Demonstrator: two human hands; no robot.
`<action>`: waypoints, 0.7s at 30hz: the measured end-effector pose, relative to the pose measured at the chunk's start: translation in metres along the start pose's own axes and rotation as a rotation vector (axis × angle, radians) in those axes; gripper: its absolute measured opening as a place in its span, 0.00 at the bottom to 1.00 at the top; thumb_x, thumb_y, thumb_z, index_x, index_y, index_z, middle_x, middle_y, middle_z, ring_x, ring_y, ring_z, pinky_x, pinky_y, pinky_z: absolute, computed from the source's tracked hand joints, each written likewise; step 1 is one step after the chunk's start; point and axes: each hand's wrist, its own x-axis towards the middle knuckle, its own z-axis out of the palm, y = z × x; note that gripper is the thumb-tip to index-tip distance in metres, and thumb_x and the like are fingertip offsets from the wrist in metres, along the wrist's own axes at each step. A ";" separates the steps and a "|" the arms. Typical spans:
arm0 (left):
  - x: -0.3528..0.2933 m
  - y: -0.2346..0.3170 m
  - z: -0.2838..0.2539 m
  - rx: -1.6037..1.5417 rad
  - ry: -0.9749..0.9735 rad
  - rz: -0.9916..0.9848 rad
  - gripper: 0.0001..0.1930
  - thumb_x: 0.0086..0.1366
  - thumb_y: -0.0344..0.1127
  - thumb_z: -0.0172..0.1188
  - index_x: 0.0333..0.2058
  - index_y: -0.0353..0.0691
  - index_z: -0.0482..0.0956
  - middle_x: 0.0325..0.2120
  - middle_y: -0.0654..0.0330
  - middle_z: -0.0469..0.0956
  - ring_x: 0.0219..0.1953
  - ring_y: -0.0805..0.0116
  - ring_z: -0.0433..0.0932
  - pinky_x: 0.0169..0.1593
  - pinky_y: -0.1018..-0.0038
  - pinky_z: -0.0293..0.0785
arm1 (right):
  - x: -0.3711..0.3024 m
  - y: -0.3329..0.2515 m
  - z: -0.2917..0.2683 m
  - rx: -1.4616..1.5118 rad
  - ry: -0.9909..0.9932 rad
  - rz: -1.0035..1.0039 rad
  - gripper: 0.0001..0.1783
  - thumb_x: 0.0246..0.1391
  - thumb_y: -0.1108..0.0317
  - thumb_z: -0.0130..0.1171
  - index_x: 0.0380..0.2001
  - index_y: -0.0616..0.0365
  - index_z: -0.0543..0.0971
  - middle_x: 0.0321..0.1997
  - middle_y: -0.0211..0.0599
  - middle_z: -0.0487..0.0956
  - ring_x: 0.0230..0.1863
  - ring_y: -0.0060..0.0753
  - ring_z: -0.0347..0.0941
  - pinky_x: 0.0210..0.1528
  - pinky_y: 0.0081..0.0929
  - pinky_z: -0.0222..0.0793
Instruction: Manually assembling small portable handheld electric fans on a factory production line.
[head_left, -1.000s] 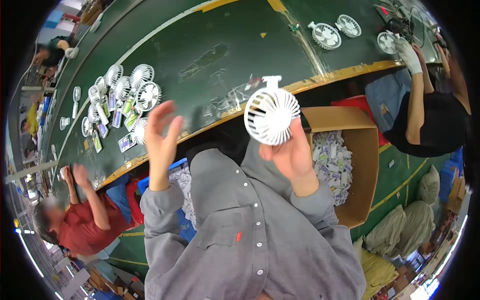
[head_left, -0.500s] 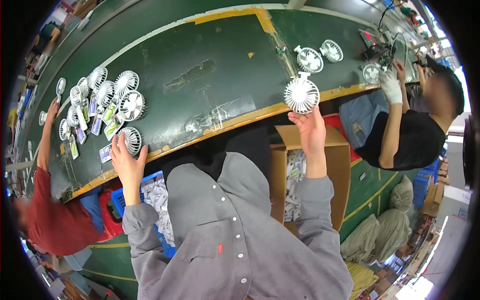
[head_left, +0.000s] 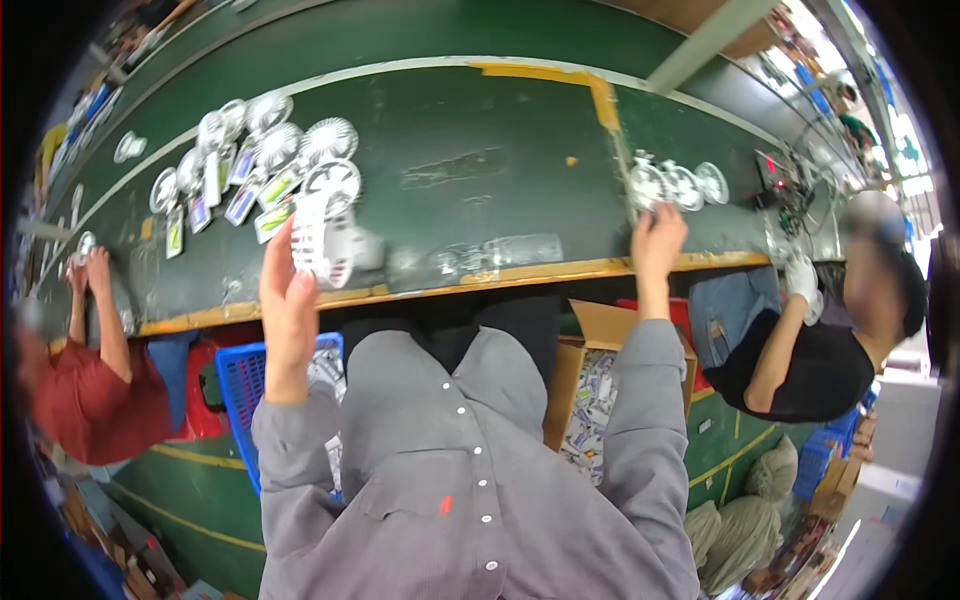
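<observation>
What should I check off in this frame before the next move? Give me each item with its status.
1. Left hand has hold of a white fan: ok.
2. Held fan undamaged: cannot tell; it is motion-blurred.
3. Right hand off the nearest fan: cannot tell; they meet in view.
4. Fans in the left cluster spaced apart: not ok; several overlap in view.
5. Co-worker's gloved hand clear of the right-side fan row: ok; a gap shows.
6. Cardboard box open: ok; a flap stands out.
</observation>
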 end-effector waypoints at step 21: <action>-0.038 -0.041 0.109 -0.639 -0.047 -0.563 0.30 0.70 0.57 0.38 0.61 0.41 0.63 0.58 0.56 0.69 0.58 0.60 0.70 0.60 0.58 0.67 | -0.126 -0.140 -0.142 2.192 -0.698 0.887 0.25 0.36 0.73 0.53 0.44 0.61 0.68 0.35 0.41 0.74 0.40 0.40 0.75 0.49 0.40 0.73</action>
